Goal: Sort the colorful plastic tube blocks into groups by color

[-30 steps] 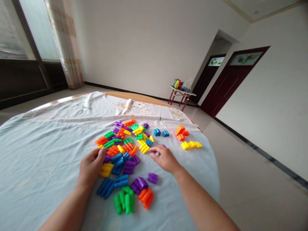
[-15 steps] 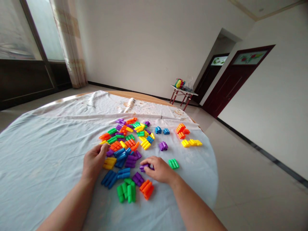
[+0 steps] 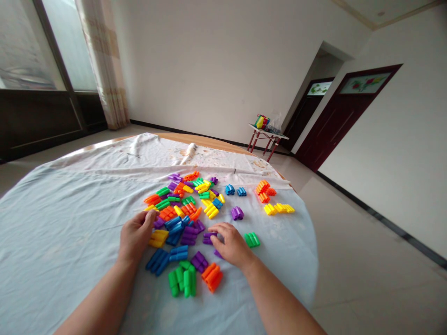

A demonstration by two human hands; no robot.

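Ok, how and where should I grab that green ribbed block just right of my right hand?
Probably best pinch the green ribbed block across its two outer tubes, coming down from above. It lies flat, its tubes side by side, with bare tablecloth around it; your right hand is close on its left.

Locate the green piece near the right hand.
In the head view, the green piece lies just right of the right hand, below the separate purple piece.

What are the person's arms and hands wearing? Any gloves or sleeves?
No gloves: the left hand and the right hand are both bare. No sleeves show on the forearms either, and I see no watch, bracelet or ring.
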